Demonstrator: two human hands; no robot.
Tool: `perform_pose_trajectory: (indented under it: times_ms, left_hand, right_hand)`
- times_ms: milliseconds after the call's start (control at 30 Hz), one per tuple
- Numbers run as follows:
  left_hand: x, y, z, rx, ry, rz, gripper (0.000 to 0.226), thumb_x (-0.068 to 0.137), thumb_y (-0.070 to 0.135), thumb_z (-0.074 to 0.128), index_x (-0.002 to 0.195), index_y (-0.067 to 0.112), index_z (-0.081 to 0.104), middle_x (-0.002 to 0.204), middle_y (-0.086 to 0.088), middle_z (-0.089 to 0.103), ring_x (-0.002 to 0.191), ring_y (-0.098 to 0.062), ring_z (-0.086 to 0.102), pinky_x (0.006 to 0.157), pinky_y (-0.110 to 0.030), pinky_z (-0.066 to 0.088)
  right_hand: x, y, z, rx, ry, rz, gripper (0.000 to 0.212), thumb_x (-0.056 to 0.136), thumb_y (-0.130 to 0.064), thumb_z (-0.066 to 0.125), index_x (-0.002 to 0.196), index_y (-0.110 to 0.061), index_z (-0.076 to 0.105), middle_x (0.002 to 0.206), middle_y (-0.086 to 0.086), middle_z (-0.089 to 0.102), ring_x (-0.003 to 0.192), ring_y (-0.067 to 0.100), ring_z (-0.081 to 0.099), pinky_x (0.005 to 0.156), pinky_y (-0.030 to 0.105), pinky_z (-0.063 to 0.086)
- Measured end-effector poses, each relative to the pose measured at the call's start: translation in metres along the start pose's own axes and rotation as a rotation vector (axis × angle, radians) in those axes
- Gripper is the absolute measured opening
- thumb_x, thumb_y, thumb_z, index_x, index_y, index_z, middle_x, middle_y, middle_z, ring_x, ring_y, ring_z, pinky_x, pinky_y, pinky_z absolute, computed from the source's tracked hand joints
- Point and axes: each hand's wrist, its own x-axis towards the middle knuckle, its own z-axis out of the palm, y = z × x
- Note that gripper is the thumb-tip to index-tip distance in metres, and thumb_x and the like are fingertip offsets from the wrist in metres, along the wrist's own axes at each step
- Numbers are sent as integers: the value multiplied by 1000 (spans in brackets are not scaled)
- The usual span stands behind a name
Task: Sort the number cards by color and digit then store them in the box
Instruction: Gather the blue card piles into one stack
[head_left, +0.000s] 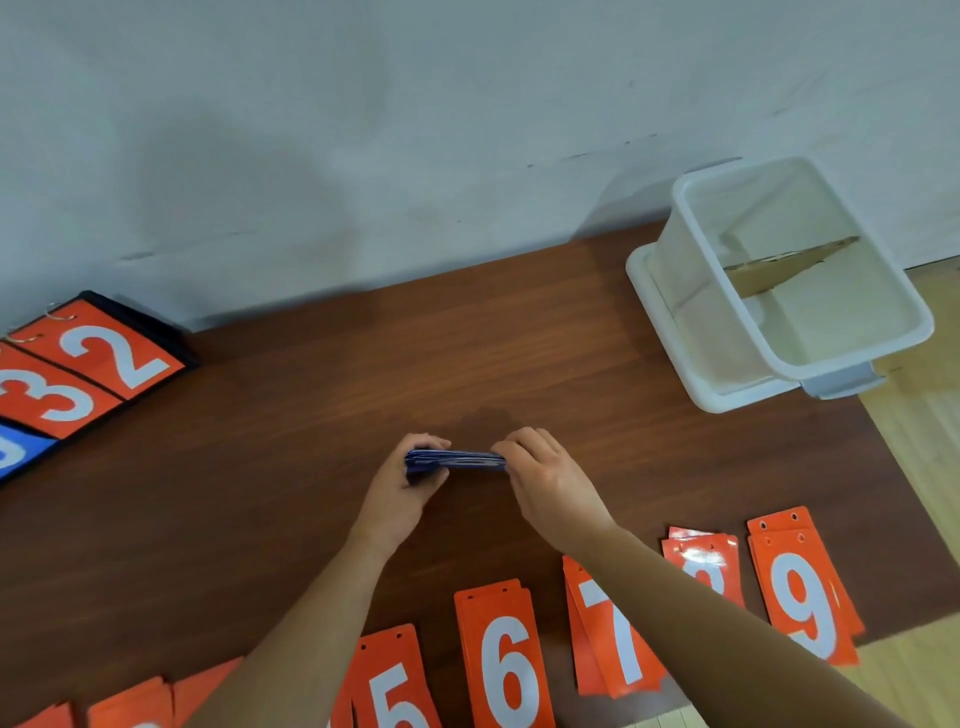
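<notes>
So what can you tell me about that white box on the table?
The white box is a rectangular tub of translucent plastic, open on top, standing upright on what looks like its lid at the table's far right corner. A brown cardboard strip crosses its inside. No cards show in it; nothing else touches it.

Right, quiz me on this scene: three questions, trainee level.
1. True or false: the white box already holds number cards.
2. What do the left grip and right grip hold between them? A) blue card stack B) a pen C) scissors
3. Fill in: the orange pile between the 5 pile and the 7 pile shows ___.
Key: 1 false; 2 A; 3 six.
</notes>
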Motion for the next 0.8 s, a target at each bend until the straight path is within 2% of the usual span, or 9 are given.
perform_pose_trajectory:
  times_ms: [67,167,267,367,500,567,633,700,800]
  left_hand:
    - [-4,-5,-3,-99,-20,-59,38,80,28,80,113,33,61,125,18,61,121,2,53,103,-24,39]
    - [-11,-4,-3,-288,4,-124,39,78,54,74,108,30,64,131,20,58,128,2,43,102,-27,31]
    - [-13,-4,2,-280,66,-153,18,92,39,62,98,22,63,131,19,58,127,9,38,96,-20,28]
    - [-11,-4,9,-268,84,-156,12,98,21,55,111,20,56,125,11,56,107,15,49,79,-3,37]
    - [-10,-3,8,-182,66,-167,11,100,25,53,109,19,56,121,11,54,109,9,47,76,-1,32]
    - [-10,-1,6,-205,50,-181,23,99,37,53,116,21,53,122,11,54,115,4,47,80,-7,32]
    - [-11,0,4,-270,109,-190,51,93,55,53,135,26,44,128,14,49,121,-5,46,92,-17,31]
    - [-9,1,5,-334,171,-211,67,89,63,54,144,29,37,136,15,48,128,-5,44,105,-26,31]
    - [-2,5,16,-401,124,-242,43,96,38,58,136,25,48,129,7,63,119,-8,60,105,-36,46]
  right_hand:
    - [0,-5,8,-45,-8,2,35,89,-2,58,123,-9,61,112,5,56,99,21,56,86,36,52]
    - [-2,-13,13,-59,-33,1,41,88,-5,57,128,-12,55,115,5,53,100,21,54,88,36,51]
    - [-7,-21,16,-40,-26,22,37,91,-13,60,127,-15,53,123,6,46,107,19,52,89,33,53]
    - [-8,-23,19,-78,21,54,33,91,-17,61,124,-14,58,129,6,45,113,20,51,91,33,51]
    - [-7,-25,26,-174,17,8,42,91,-17,59,132,-16,54,122,4,57,105,22,55,86,37,50]
    - [-5,-24,27,-165,10,4,37,88,-10,60,124,-17,60,114,0,61,99,21,56,82,38,51]
    - [2,-27,24,0,44,156,31,89,-5,60,116,-19,63,106,-5,62,95,16,56,80,32,50]
    - [14,-35,14,385,57,489,25,94,-13,57,115,-26,61,103,-14,63,94,6,59,79,26,52]
    - [28,-45,7,884,50,890,18,94,-18,62,107,-31,61,102,-13,68,92,5,66,75,24,57]
